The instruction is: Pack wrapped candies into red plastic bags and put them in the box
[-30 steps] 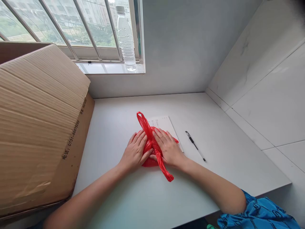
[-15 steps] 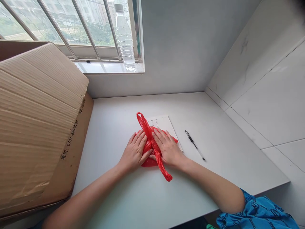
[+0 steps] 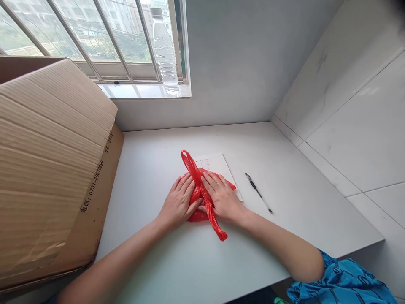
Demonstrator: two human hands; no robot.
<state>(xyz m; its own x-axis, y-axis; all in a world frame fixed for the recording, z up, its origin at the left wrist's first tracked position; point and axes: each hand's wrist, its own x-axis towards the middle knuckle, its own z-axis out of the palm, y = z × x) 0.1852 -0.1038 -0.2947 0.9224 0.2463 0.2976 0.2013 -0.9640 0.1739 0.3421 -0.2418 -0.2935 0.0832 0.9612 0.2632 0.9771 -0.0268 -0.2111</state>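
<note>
A red plastic bag (image 3: 198,216), knotted in its middle, lies on the white table (image 3: 152,270). One looped handle points away from me and the twisted other end trails toward me. My left hand (image 3: 179,200) rests flat on the bag's left side, fingers stretched out. On its right side my right hand (image 3: 223,196) presses with fingers spread. Both palms hide much of the bag, and what is inside cannot be seen. Partly under the bag is a white sheet or pad of paper (image 3: 220,162) with small writing. A black and clear pen (image 3: 258,193) lies to the right of it.
A large open cardboard box (image 3: 53,169) stands along the left side. Behind the table, a clear water bottle (image 3: 166,55) stands on the sill of a barred window (image 3: 104,38). A grey wall (image 3: 234,63) rises at the back, and white tiles (image 3: 357,139) line the right.
Both hands stay on the bag with almost no movement. The view has shifted very slightly.
</note>
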